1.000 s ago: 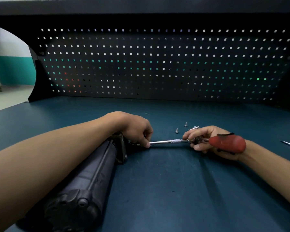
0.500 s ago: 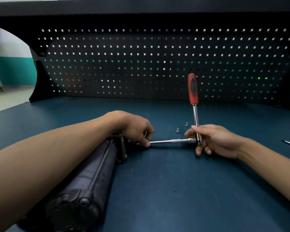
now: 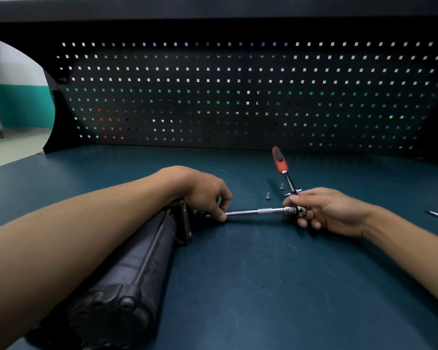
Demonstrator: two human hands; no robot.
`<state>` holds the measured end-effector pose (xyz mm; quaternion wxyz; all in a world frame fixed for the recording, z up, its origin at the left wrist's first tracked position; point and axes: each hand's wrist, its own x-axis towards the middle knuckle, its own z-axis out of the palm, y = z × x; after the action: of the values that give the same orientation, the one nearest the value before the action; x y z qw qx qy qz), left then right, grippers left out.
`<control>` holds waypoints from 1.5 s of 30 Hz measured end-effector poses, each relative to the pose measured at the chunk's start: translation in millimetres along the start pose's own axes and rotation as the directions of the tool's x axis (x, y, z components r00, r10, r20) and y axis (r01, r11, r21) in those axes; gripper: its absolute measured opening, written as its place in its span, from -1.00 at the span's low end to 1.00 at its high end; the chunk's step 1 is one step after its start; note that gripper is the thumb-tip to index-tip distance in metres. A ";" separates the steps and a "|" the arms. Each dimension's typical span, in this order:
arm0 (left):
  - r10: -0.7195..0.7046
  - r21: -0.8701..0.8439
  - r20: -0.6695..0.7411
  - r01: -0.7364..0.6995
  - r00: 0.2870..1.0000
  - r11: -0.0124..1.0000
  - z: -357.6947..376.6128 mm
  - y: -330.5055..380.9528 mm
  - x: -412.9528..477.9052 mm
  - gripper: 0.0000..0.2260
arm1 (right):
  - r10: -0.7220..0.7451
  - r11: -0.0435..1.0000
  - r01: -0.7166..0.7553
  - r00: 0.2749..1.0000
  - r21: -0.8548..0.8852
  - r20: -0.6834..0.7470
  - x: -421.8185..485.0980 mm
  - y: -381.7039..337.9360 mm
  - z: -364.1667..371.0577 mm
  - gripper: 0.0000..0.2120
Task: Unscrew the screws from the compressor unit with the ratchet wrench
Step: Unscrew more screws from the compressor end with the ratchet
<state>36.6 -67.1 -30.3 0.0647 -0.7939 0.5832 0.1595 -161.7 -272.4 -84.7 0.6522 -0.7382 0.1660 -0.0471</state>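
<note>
1. Your left hand pinches the extension bar at the compressor unit, toward the desk's near-left corner
2. Your right hand grips the ratchet wrench head; a tilted bar could slip off the hidden screw

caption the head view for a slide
Left hand pinches the extension bar at the compressor unit; right hand holds the ratchet wrench.

no readable text, no labels, no brand marks
</note>
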 end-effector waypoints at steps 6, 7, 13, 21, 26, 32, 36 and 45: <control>-0.021 0.056 0.026 0.020 0.999 0.998 0.0 1.3 2.4 -0.85 | -0.070 0.994 0.069 0.998 0.081 0.011 -3.7 3.2 -3.1 -0.62; -0.020 0.062 0.027 0.018 0.999 0.998 0.0 1.1 2.6 -0.87 | -0.087 0.993 0.085 0.996 0.086 0.013 -4.6 3.6 -3.0 -0.63; -0.025 0.051 0.039 0.023 0.999 0.998 -0.1 0.4 2.4 -0.88 | -0.173 0.982 0.176 0.984 -0.067 0.043 -7.6 7.8 3.6 -0.72; -0.024 0.065 0.028 0.022 0.999 0.998 0.4 -0.1 3.1 -0.89 | -0.268 0.940 0.280 0.959 -0.194 0.087 -1.1 14.5 -1.5 -0.74; -0.013 0.090 0.008 0.012 1.000 0.996 0.7 0.1 3.7 -0.87 | -0.277 0.954 0.283 0.958 -0.099 0.069 -0.3 18.3 -0.8 -0.73; -0.015 0.100 0.000 0.015 1.000 0.995 0.5 -1.0 4.1 -0.84 | -0.246 0.969 0.246 0.969 -0.022 -0.001 -3.4 11.8 7.6 -0.79; -0.011 0.100 -0.005 0.012 1.000 0.995 0.9 -0.9 4.0 -0.84 | -0.135 0.991 0.135 0.991 0.019 -0.001 -3.5 3.8 9.3 -0.82; -0.013 0.091 -0.009 0.013 1.000 0.996 0.4 -1.1 4.2 -0.83 | -0.025 1.000 0.026 0.995 0.013 -0.093 -0.8 -1.3 13.2 -0.57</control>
<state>38.6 -70.4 -32.2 0.0995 -0.7946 0.5849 0.1290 -158.5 -259.5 -85.3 0.6482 -0.7327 0.1864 -0.0909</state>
